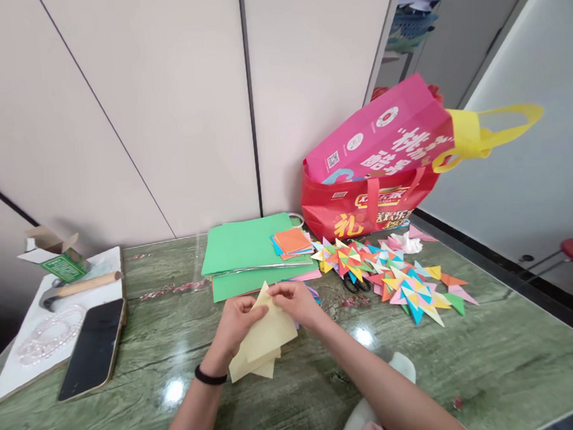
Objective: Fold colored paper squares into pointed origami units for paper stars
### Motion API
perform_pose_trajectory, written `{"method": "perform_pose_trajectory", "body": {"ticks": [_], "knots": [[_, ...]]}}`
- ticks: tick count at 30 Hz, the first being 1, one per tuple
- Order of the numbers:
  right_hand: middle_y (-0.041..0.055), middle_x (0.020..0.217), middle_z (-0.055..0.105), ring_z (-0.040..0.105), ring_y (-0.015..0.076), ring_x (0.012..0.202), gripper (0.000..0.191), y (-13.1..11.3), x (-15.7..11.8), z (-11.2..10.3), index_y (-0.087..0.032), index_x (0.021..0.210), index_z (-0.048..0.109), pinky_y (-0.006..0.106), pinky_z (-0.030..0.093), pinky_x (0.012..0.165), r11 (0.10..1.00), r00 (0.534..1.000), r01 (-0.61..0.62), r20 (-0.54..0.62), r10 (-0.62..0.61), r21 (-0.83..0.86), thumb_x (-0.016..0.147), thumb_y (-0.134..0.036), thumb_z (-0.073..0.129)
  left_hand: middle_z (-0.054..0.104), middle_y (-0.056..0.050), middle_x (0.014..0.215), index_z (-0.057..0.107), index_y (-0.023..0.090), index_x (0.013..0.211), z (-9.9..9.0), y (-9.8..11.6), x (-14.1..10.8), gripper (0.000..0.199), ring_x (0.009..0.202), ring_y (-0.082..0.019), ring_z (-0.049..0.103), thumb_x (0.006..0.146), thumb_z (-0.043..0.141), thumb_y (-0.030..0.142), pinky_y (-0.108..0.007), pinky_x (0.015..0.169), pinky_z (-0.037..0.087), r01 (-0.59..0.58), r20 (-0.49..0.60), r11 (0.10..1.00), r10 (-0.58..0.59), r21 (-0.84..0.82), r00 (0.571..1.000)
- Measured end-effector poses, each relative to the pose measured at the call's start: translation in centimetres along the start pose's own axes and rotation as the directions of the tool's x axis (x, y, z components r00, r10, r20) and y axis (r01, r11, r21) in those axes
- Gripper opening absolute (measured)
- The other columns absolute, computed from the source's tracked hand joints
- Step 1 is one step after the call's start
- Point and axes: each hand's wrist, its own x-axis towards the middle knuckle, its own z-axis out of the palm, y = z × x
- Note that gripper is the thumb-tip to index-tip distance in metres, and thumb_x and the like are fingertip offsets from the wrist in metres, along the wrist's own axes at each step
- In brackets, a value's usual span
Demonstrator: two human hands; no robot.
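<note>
Both my hands meet at the top of a pale yellow sheet of paper [271, 333] over the middle of the table. My left hand [240, 321] pinches its upper left part, thumb on the front. My right hand [297, 301] grips the same sheet close to its pointed top corner. More pale yellow sheets [264, 367] show beneath it, near the tabletop; whether they are held too I cannot tell. Behind my hands lie green paper sheets [249, 242] with a small stack of coloured squares [291, 241] on top. Something purple is partly hidden behind my right hand.
Folded paper stars [414, 294] and black-handled scissors [357, 284] lie to the right, before a red bag [366, 208] and a pink bag [379, 130]. At left are a phone [93, 349], a wooden-handled tool [87, 286], a beaded strand [51, 334] and a small box [62, 261].
</note>
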Motion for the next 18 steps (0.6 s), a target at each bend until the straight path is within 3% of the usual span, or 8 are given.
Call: {"method": "perform_pose_trajectory", "body": {"ticks": [6,18], "knots": [[-0.0008,0.06,0.062,0.051,0.0121,0.055,0.011,-0.04,0.08,-0.05,-0.016,0.059,0.062,0.023,0.038,0.052,1.0,1.0,0.007,-0.004,-0.007,0.001,0.06,-0.027,0.06,0.062,-0.002,0.052,0.065,0.012,0.057,-0.37,0.14,0.04,0.029,0.046,-0.015,0.054,0.053,0.074,0.039,-0.022,0.043,0.035,0.004,-0.012,1.0,-0.005,-0.027,1.0],[-0.0008,0.06,0.066,0.056,0.0124,0.055,0.02,-0.01,0.22,-0.67,-0.016,0.069,0.069,0.022,0.041,0.052,0.999,0.999,-0.033,0.019,0.032,0.042,0.056,-0.019,0.053,0.057,0.001,0.049,0.062,0.011,0.055,-0.8,-0.03,0.27,0.026,0.042,-0.009,0.046,0.053,0.075,0.034,-0.019,0.04,0.03,0.001,-0.085,0.998,-0.006,-0.061,0.996]]}}
